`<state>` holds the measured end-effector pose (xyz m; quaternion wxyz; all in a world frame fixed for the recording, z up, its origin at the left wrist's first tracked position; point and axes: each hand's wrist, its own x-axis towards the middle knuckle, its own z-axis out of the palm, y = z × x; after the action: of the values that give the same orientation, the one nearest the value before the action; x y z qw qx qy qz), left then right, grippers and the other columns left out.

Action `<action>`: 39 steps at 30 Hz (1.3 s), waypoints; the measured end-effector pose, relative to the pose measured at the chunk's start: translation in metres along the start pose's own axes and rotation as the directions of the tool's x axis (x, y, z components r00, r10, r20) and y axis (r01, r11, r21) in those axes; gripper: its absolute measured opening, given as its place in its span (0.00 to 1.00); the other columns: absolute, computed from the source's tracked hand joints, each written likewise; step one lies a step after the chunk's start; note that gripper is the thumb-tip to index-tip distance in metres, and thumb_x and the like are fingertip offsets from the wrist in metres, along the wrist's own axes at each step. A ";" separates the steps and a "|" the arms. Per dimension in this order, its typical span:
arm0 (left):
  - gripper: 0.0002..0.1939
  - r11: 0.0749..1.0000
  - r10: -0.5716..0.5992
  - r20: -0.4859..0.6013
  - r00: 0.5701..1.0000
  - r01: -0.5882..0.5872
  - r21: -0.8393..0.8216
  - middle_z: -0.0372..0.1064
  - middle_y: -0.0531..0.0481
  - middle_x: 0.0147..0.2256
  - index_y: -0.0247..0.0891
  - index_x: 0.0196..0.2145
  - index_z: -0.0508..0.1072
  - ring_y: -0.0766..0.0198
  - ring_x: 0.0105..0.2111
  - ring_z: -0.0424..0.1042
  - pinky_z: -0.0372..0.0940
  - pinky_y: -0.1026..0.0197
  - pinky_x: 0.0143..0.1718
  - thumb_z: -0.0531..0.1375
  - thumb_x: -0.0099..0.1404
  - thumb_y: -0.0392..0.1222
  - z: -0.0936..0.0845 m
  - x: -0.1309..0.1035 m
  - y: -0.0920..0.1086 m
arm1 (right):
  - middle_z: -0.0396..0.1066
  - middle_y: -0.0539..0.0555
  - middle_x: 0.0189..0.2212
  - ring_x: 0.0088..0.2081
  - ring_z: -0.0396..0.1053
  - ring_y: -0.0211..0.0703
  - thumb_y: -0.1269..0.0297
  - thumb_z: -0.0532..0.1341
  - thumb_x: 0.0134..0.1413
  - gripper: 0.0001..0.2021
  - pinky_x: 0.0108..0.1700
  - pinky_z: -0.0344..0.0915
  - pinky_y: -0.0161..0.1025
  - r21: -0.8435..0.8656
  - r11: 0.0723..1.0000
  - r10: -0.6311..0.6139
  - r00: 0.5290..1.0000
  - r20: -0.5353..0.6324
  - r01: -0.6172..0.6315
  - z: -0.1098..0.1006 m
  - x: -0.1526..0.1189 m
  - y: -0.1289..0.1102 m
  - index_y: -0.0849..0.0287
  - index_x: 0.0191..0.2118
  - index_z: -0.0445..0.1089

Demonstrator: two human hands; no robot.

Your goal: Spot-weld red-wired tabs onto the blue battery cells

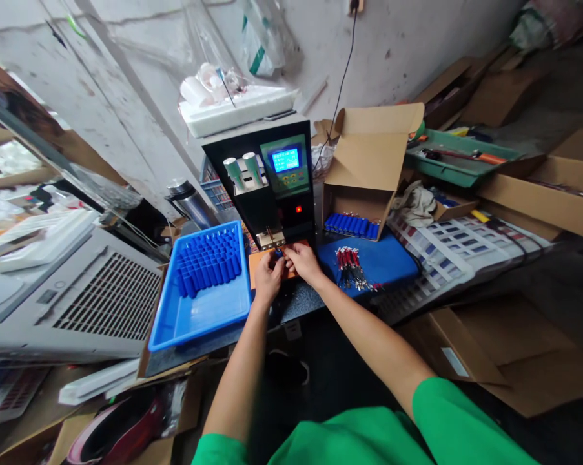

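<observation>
At the foot of a black spot welder (287,226), my left hand (268,279) is closed with its fingertips around a blue battery cell (278,254). My right hand (304,263) meets it from the other side, fingers pinched together close to the cell; what they grip is too small to make out. Both hands are over the orange work plate (258,265), just below the welder's electrode pins (268,232). My fingers hide most of the cell. The welder's screen (285,160) is lit blue.
To the left, a blue tray (199,323) holds rows of blue cells (208,261). On the right lie red and black wire leads (350,266) on a blue mat (392,261), before an open cardboard box (361,190) with more cells. A steel flask (192,200) stands behind the tray.
</observation>
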<state>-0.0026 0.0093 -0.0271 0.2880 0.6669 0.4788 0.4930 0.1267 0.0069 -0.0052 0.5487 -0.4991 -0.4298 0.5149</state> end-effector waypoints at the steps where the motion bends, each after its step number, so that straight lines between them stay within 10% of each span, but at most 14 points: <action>1: 0.14 1.000 -0.012 0.001 1.000 0.012 -0.016 0.75 0.47 0.35 0.37 0.45 0.75 0.63 0.33 0.73 0.68 0.61 0.37 0.61 0.66 0.47 0.000 0.000 0.000 | 0.69 0.46 0.21 0.21 0.67 0.34 0.62 0.60 0.59 0.08 0.23 0.62 0.28 -0.039 0.999 -0.016 1.000 -0.002 0.016 -0.002 -0.003 0.000 0.59 0.31 0.69; 8: 0.13 0.999 -0.006 -0.010 1.000 0.006 0.036 0.73 0.49 0.35 0.38 0.41 0.73 0.67 0.29 0.70 0.64 0.64 0.30 0.63 0.62 0.48 0.001 -0.001 -0.002 | 0.74 0.50 0.25 0.31 0.71 0.39 0.64 0.64 0.57 0.06 0.35 0.62 0.32 -0.524 0.815 -0.269 0.963 0.033 0.246 -0.010 -0.027 -0.014 0.60 0.33 0.76; 15: 0.15 0.974 0.167 0.031 0.986 -0.169 0.152 0.71 0.46 0.40 0.38 0.43 0.72 0.67 0.31 0.70 0.67 0.63 0.33 0.62 0.63 0.50 -0.003 -0.003 0.000 | 0.77 0.55 0.28 0.33 0.73 0.42 0.60 0.63 0.62 0.12 0.35 0.61 0.32 -0.671 0.716 -0.252 0.968 0.009 0.192 -0.011 -0.028 -0.028 0.58 0.29 0.76; 20: 0.17 0.963 0.172 -0.071 0.982 -0.153 0.220 0.73 0.47 0.38 0.37 0.41 0.73 0.65 0.32 0.72 0.69 0.62 0.33 0.62 0.63 0.54 -0.002 -0.001 0.004 | 0.78 0.55 0.33 0.37 0.73 0.41 0.63 0.59 0.65 0.11 0.43 0.66 0.33 -0.702 0.677 -0.387 0.918 -0.086 0.220 -0.069 -0.014 -0.024 0.59 0.39 0.78; 24: 0.16 0.953 0.202 -0.022 0.979 -0.192 0.233 0.75 0.47 0.35 0.37 0.39 0.75 0.62 0.34 0.75 0.70 0.60 0.36 0.61 0.64 0.53 -0.003 0.000 0.009 | 0.75 0.63 0.47 0.49 0.73 0.46 0.65 0.56 0.68 0.18 0.56 0.65 0.38 -0.805 0.581 -0.510 0.825 -0.245 0.121 -0.146 -0.004 -0.020 0.64 0.58 0.72; 28: 0.15 0.935 0.230 -0.003 0.973 -0.220 0.279 0.76 0.48 0.34 0.37 0.37 0.76 0.62 0.32 0.75 0.70 0.59 0.36 0.61 0.65 0.53 -0.005 0.001 0.009 | 0.70 0.67 0.51 0.51 0.72 0.49 0.66 0.52 0.70 0.23 0.55 0.67 0.39 -0.881 0.458 -0.446 0.827 -0.342 -0.117 -0.193 0.012 -0.012 0.67 0.65 0.64; 39: 0.15 0.931 0.225 0.046 0.973 -0.228 0.284 0.78 0.47 0.36 0.39 0.37 0.76 0.58 0.37 0.77 0.71 0.56 0.41 0.60 0.66 0.54 -0.006 0.002 0.004 | 0.66 0.64 0.57 0.42 0.75 0.47 0.67 0.41 0.73 0.25 0.46 0.68 0.41 -0.889 0.236 -0.209 0.873 -0.440 -0.391 -0.194 0.034 0.009 0.54 0.71 0.54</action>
<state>-0.0067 0.0089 -0.0209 0.1323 0.7553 0.4636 0.4439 0.3199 0.0202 -0.0416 0.1766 -0.8623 -0.4735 0.0321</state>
